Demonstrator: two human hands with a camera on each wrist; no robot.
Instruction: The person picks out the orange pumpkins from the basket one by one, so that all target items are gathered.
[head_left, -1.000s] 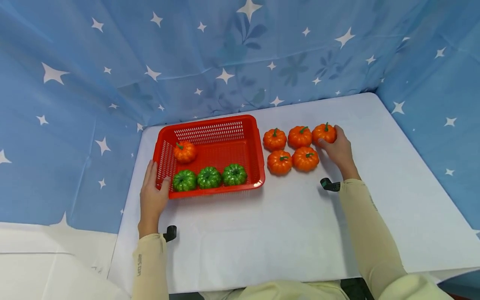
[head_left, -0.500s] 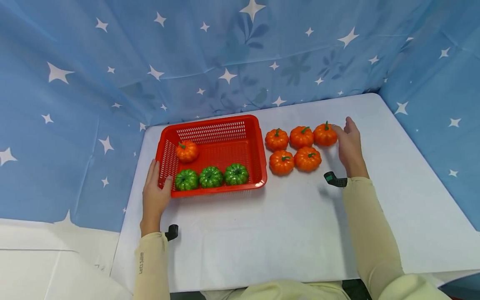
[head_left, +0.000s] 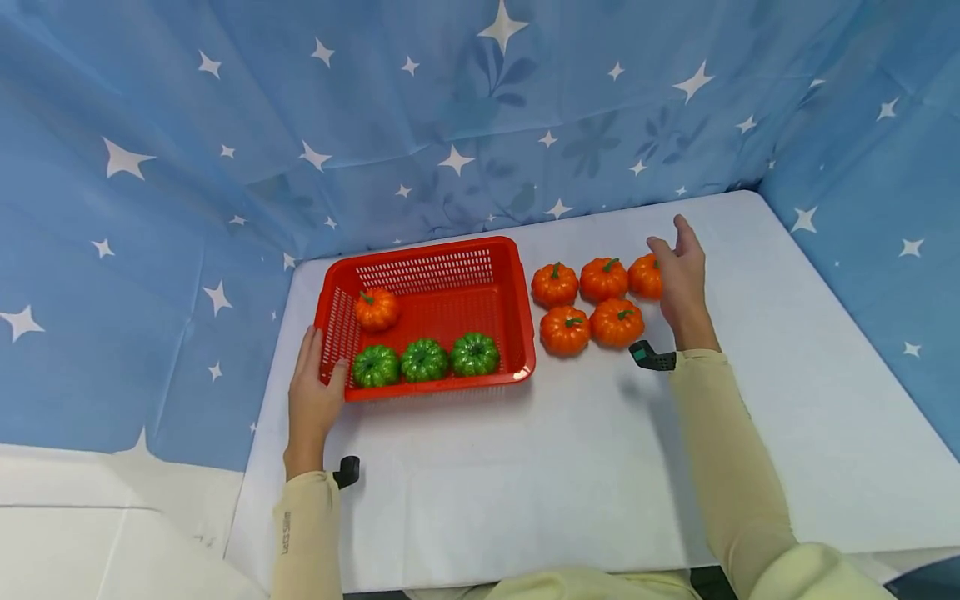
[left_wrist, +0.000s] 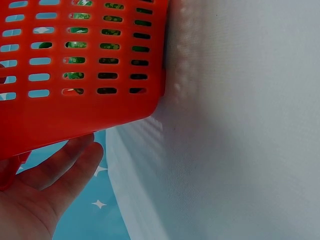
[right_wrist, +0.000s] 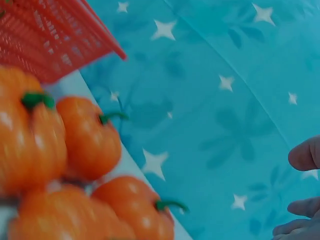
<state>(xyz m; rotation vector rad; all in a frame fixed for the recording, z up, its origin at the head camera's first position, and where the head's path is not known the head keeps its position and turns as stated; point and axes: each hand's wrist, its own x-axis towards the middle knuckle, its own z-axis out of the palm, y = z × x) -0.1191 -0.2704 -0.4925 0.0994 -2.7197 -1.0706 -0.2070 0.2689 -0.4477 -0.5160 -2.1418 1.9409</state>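
Note:
My left hand (head_left: pixel 311 404) rests against the left side of a red plastic basket (head_left: pixel 522 321), fingers straight along the outer wall and thumb by the front corner. The left wrist view has two of its fingers (left_wrist: pixel 75 172) extended near the basket's rim. Three green pumpkins (head_left: pixel 425 360) line the basket's front side, and one orange pumpkin (head_left: pixel 377 310) lies behind them at the left. My right hand (head_left: pixel 686 279) holds nothing; its thumb and fingers are spread, partly covering the rightmost orange pumpkin (head_left: pixel 643 277) in the head view.
Several orange pumpkins (head_left: pixel 555 285) with green stems stand in two rows right of the basket. All this is on a table with a white cover (head_left: pixel 510 492). A blue star-patterned curtain (head_left: pixel 360 150) borders its back and right side.
My right hand let go of the rightmost orange pumpkin and drew right, then rose and moved back left over it. My left hand stays at the basket.

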